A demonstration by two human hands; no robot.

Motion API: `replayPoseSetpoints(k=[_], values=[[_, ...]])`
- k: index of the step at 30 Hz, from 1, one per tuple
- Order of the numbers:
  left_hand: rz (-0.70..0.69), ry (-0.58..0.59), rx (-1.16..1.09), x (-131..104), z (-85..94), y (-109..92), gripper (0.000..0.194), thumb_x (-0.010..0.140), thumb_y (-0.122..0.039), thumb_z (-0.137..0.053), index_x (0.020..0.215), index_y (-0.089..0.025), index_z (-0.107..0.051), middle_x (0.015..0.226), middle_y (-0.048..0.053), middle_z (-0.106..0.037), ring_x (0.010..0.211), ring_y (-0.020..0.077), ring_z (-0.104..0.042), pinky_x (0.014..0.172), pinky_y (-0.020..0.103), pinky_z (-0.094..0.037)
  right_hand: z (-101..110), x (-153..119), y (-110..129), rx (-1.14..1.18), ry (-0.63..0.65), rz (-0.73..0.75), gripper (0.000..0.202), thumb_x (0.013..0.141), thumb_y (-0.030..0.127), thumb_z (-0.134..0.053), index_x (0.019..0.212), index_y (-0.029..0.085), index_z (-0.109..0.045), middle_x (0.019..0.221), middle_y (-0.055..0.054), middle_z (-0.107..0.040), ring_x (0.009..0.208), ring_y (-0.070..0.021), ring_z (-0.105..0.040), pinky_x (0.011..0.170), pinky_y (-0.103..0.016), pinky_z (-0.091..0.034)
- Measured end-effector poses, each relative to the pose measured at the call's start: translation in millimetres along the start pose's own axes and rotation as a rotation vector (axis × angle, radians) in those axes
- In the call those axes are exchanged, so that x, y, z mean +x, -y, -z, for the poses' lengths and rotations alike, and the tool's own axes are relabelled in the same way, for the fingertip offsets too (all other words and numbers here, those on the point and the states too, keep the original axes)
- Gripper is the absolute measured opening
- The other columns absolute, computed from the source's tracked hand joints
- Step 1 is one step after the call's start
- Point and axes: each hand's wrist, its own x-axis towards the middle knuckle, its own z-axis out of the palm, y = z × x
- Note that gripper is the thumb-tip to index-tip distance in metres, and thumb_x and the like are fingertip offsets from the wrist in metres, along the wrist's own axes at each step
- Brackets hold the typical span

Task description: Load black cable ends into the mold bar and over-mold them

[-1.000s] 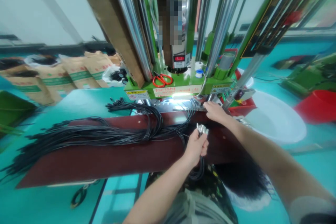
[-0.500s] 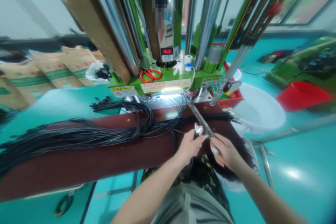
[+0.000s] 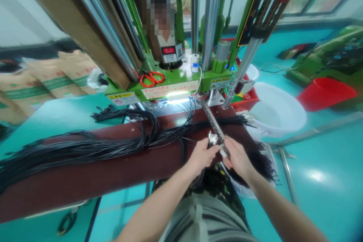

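My left hand (image 3: 202, 155) is closed around a small bunch of silvery cable ends (image 3: 212, 138), which stick up past its fingers. Black cable hangs below that hand. Beside it, my right hand (image 3: 236, 155) has its fingers closed at the near end of a narrow metal bar (image 3: 213, 121). This bar runs from under the green machine (image 3: 170, 79) toward me. Something small and white (image 3: 224, 152) shows between the two hands; its kind is unclear. A thick bundle of black cables (image 3: 110, 145) lies along the brown board (image 3: 119, 174) to the left.
Red-handled scissors (image 3: 152, 79) lie on the machine's ledge beneath metal columns. To the right are a red tray (image 3: 245, 100), a white basin (image 3: 280, 111) and a red bucket (image 3: 326, 92). Under my right forearm a white container (image 3: 272, 155) holds black cables. Paper sacks (image 3: 48, 75) stand at left.
The view has shifted slightly. My right hand has come closer to my left, its fingers now further up along the bar's near end. The left hand still grips the cable ends.
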Motion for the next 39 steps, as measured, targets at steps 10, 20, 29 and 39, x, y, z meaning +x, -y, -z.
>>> replayPoseSetpoints(k=[10,20,29,39], values=[[-0.226,-0.13,0.082,0.7,0.0,1.2,0.026,0.075,-0.04,-0.056,0.071,-0.017,-0.044,0.053,-0.006,-0.046,0.037,0.0032,-0.038,0.035,0.015,-0.029,-2.7,-2.5,1.9,-0.058,-0.023,0.038,0.041,0.085,0.045,-0.045,0.114,0.016,-0.051,0.053,0.007,-0.046,0.031,-0.0029,-0.031,0.029,-0.016,-0.025],[-0.066,-0.126,0.076,2.0,-1.7,-4.6,0.033,0.067,-0.043,-0.065,0.068,-0.019,-0.041,0.041,-0.011,-0.036,0.031,0.0022,-0.026,0.03,0.014,-0.019,2.4,-2.2,-2.0,0.088,-0.06,0.024,0.048,0.083,0.043,-0.051,0.125,0.021,-0.046,0.054,0.007,-0.047,0.03,-0.0022,-0.031,0.029,-0.016,-0.024],[-0.033,-0.142,0.001,1.9,-1.9,-5.2,0.035,0.064,-0.04,-0.067,0.065,-0.019,-0.039,0.038,-0.011,-0.034,0.029,0.0016,-0.024,0.03,0.014,-0.014,6.6,-1.3,0.2,0.029,-0.005,-0.031,0.053,0.081,0.045,-0.052,0.127,0.019,-0.047,0.054,0.006,-0.046,0.032,-0.0029,-0.03,0.029,-0.016,-0.021],[-0.328,-0.333,0.072,7.0,7.2,4.3,0.03,0.082,-0.047,-0.044,0.076,-0.017,-0.047,0.05,-0.008,-0.035,0.038,0.0033,-0.03,0.036,0.015,-0.024,5.3,-0.9,1.5,0.125,-0.115,-0.156,0.043,0.076,0.046,-0.06,0.115,0.028,-0.056,0.063,0.004,-0.049,0.047,-0.0041,-0.038,0.038,-0.013,-0.028]])
